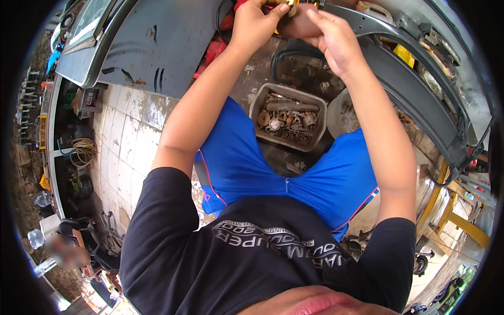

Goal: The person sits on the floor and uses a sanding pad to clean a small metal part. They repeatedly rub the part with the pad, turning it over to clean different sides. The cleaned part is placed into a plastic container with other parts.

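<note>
beyond the grey rectangular plastic bin, the bare left hand and bare right hand come close together at a small, blurred, brown rounded thing, seemingly so one can steady it for the other; each grip has bent fingers, but i cannot tell whether either closes on it. the bin sits between legs in bright blue cloth trousers, probably keeping its rusty metal parts within reach.
</note>
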Tool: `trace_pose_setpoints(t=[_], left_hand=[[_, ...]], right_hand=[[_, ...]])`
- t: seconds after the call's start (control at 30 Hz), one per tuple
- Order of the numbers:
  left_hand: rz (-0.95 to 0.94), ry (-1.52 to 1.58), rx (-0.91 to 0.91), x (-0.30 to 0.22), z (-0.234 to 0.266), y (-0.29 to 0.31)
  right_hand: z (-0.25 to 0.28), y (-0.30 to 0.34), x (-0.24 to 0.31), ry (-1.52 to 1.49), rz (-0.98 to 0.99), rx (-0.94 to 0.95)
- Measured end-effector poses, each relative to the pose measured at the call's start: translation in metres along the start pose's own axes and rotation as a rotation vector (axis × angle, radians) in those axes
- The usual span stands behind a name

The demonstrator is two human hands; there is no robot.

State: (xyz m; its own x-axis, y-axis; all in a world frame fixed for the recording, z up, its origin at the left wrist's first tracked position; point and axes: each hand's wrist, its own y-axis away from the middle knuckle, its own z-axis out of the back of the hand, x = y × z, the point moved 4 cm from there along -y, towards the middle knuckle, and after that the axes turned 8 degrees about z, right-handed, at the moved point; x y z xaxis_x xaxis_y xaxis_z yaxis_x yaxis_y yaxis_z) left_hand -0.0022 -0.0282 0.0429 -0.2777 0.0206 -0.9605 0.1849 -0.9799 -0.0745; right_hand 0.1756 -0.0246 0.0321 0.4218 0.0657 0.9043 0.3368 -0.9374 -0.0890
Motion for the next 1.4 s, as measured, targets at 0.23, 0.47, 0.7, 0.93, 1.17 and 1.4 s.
trace_pose_setpoints(t=[0.23, 0.47, 0.7, 0.93, 1.17, 1.4], left_hand=[[-0.127, 0.140, 0.036, 0.012, 0.001, -0.008], [-0.236, 0.056, 0.012, 0.014, 0.000, -0.012], [-0.224, 0.079, -0.011, 0.012, 0.000, -0.015], [-0.216, 0.163, 0.010, 0.008, -0.001, -0.012], [-0.192, 0.153, 0.040, 0.010, -0.003, -0.009], [-0.204, 0.159, 0.046, 0.006, -0.003, -0.006]], right_hand=[[-0.007, 0.001, 0.009, 0.033, 0.036, 0.062], [-0.001, 0.002, 0.008, -0.024, 0.082, 0.080], [-0.004, -0.001, 0.014, -0.063, 0.117, 0.099], [-0.007, 0.002, 0.018, -0.048, 0.137, 0.090], [-0.008, 0.002, 0.026, -0.066, 0.189, 0.106], [-0.010, 0.005, 0.037, -0.043, 0.199, 0.107]])
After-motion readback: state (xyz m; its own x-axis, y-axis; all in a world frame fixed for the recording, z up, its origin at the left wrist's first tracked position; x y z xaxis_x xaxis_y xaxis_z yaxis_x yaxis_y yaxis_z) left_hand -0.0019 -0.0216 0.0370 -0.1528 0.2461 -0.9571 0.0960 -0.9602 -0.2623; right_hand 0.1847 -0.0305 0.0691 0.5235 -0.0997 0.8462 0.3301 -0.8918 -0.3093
